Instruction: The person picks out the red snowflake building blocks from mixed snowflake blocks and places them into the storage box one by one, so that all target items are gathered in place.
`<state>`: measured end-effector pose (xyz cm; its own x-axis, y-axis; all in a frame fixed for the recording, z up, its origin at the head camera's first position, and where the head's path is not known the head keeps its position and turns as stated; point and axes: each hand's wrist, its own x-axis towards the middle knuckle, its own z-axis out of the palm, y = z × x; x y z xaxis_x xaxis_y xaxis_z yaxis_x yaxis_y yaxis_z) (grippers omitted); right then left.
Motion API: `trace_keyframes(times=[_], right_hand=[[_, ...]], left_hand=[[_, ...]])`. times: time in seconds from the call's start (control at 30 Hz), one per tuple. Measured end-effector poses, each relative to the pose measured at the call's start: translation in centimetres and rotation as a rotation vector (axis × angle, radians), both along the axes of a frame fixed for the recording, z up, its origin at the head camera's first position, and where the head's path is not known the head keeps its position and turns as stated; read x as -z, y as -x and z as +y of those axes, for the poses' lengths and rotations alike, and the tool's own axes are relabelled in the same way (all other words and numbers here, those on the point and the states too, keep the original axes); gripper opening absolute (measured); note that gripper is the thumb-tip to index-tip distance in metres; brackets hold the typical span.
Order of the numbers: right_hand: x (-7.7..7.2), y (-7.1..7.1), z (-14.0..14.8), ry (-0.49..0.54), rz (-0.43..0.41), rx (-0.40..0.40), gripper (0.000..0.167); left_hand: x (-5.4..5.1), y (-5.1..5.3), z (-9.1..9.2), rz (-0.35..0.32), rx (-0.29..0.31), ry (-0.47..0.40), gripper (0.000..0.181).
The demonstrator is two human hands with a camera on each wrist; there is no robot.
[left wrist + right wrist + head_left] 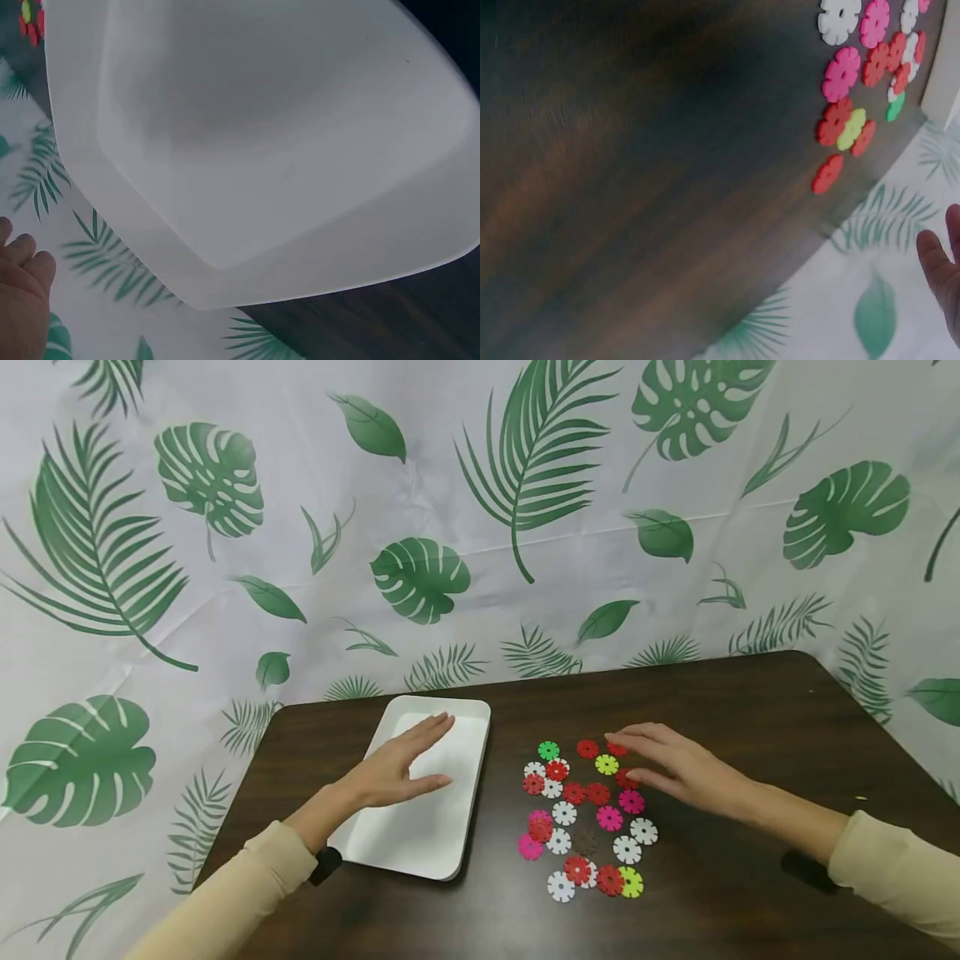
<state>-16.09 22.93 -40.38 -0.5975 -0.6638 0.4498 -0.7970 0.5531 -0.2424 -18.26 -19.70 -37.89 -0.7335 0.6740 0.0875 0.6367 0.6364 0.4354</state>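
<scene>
In the head view my left hand point(401, 766) hovers over a white rectangular tray point(442, 847), fingers fairly straight and nothing held. The tray's inside fills most of the left wrist view, with the left hand's fingertips point(37, 270) at the lower left. Right of the tray lie several flat notched plastic discs point(609, 817) in red, white, pink, yellow-green, green and brown. My right hand point(686, 766) is above their far right side with its fingers extended, holding nothing. It hides part of some red discs. In the right wrist view, fingertips point(934, 251) show at the right edge.
The dark brown wooden table point(720, 693) has rounded far corners. Behind it hangs a white cloth point(525, 610) printed with green leaves. A dark band point(326, 865) is on the left wrist and another dark piece point(808, 871) is under the right wrist.
</scene>
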Motion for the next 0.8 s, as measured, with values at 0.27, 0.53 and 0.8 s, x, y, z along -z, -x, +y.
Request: trace_keyframes(times=[0.27,0.53,0.8], right_hand=[[1.9,0.7,1.0,0.203,-0.144,0.209,0.041],[3.1,2.1,1.0,0.252,-0.389,0.376,0.03],[4.2,2.9,0.3,0.257,-0.514,0.452,0.033]], left_hand=[[0.5,-0.2,-3.0,-0.02,-0.26,-0.186,0.071],[1.1,-0.2,-5.8,-0.153,-0.487,-0.149,0.068],[1.6,-0.3,-6.7,-0.283,-0.581,-0.143,0.064]])
